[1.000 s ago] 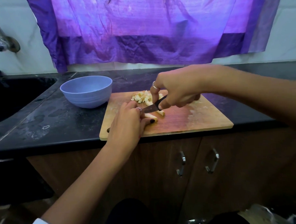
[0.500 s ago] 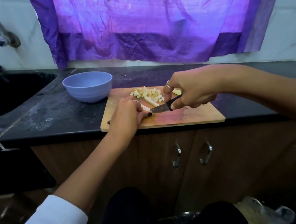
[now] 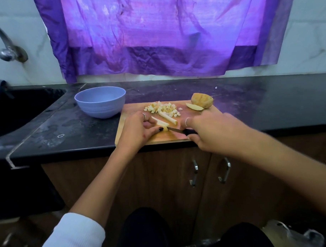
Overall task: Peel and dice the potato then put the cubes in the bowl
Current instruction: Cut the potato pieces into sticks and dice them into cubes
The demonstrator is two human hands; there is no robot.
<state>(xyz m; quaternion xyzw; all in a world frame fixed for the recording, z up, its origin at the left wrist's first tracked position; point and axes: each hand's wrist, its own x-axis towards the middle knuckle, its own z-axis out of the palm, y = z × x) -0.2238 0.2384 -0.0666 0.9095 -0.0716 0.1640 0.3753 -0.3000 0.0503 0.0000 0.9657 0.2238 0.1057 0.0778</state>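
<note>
On the wooden cutting board (image 3: 191,111), my left hand (image 3: 138,131) pinches a pale potato strip (image 3: 161,123) against the wood. My right hand (image 3: 212,132) grips the black handle of a small knife (image 3: 179,130), whose blade tip touches the strip's near end. A second strip (image 3: 167,117) lies just behind. A heap of potato cubes (image 3: 163,108) sits at the board's back. A potato chunk with skin (image 3: 202,100) and a cut wedge (image 3: 194,106) rest at the back right corner. The lavender bowl (image 3: 100,104) stands left of the board; I see nothing inside it.
The board lies on a black counter (image 3: 259,105) near its front edge. A dark sink (image 3: 19,110) with a metal tap (image 3: 6,47) is at the left. A purple cloth (image 3: 164,34) hangs on the wall behind. Cabinet doors with metal handles (image 3: 195,170) are below.
My right hand has drawn the knife back to the right and toward the front edge, uncovering the potato chunk and wedge. My left hand stays on the strip. The view has tilted down.
</note>
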